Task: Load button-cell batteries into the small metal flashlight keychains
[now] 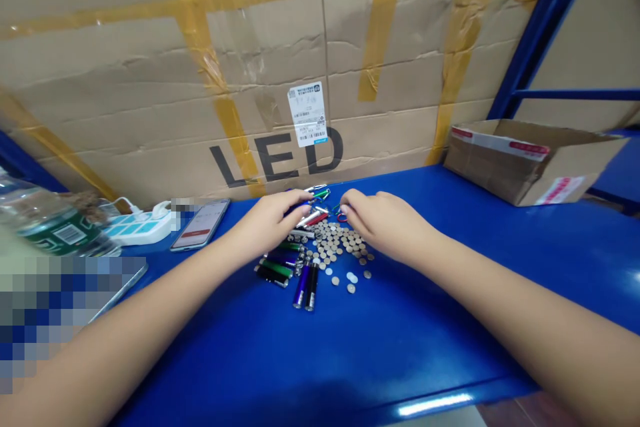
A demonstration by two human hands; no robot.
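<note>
Fig. 1. 2 bare forearms (125,320) reaching across a blue shelf (400,347).
Left hand (270,221) cupped over keychain flashlights (303,287), right hand (385,223) curled beside a red clip (342,217); any grasp cannot be told. Button cells (335,243) lie piled between, below a carton (125,80) printed "LED".
</note>
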